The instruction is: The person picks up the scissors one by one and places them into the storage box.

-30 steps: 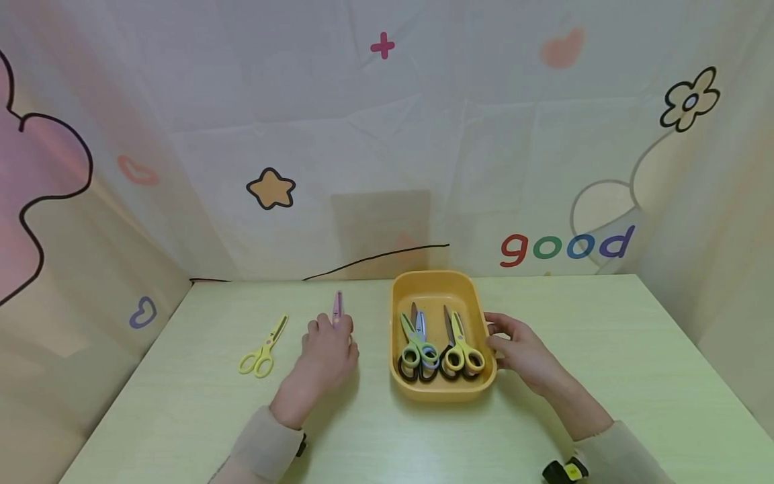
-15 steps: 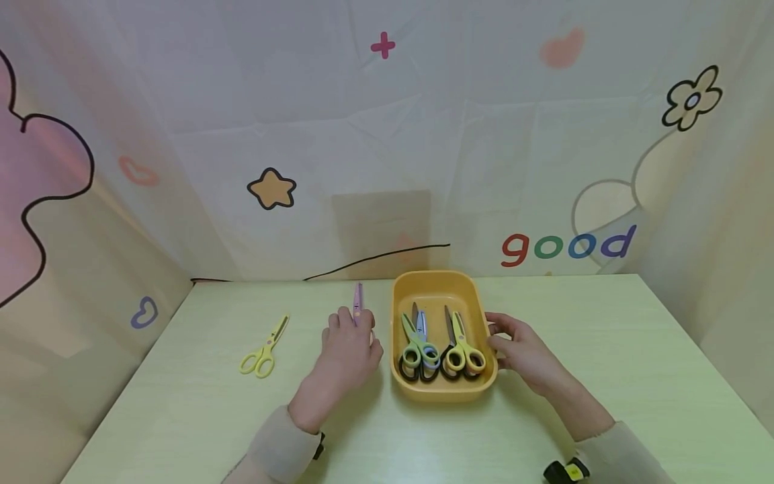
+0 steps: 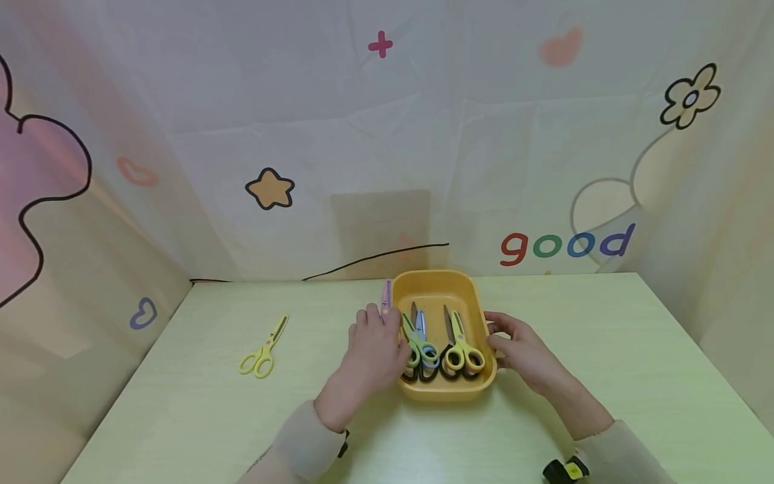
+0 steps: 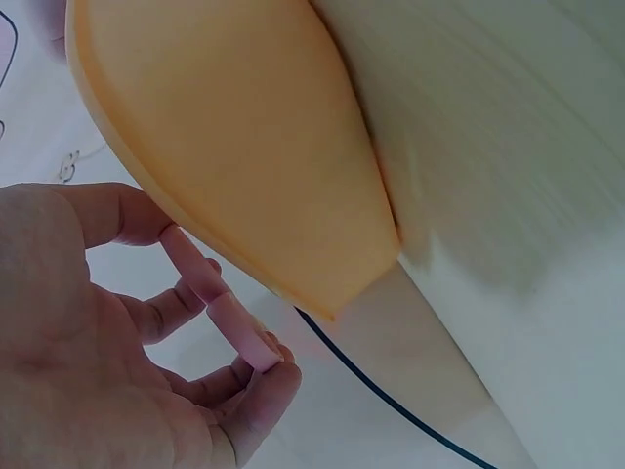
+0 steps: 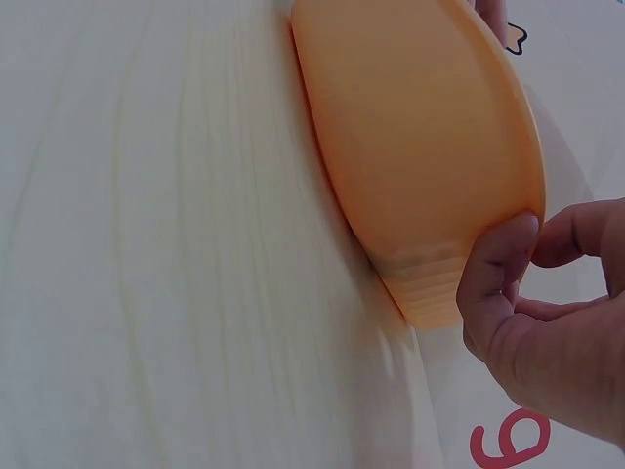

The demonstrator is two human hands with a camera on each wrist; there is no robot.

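Note:
My left hand (image 3: 376,346) pinches a pair of purple-pink scissors (image 3: 386,296) by the handles, blades pointing toward the back wall. It is at the left rim of an orange-yellow plastic tray (image 3: 444,395) and overlaps that rim in the head view. In the left wrist view the pink handles (image 4: 239,332) sit between thumb and fingers, beside the tray's wall. My right hand (image 3: 526,353) grips the tray's right side, its thumb (image 5: 493,259) against the outer wall. Inside lie green scissors (image 3: 411,336), blue scissors (image 3: 422,326), yellow scissors (image 3: 462,346) and black-handled scissors (image 3: 449,329).
Another pair of yellow scissors (image 3: 264,349) lies on the pale wooden table (image 3: 181,417) to the left of the tray. A printed curtain (image 3: 302,148) stands behind the table and along both sides.
My left hand has moved right across the table with the purple-pink scissors, from left of the tray to its left rim. The right hand and the tray have stayed put.

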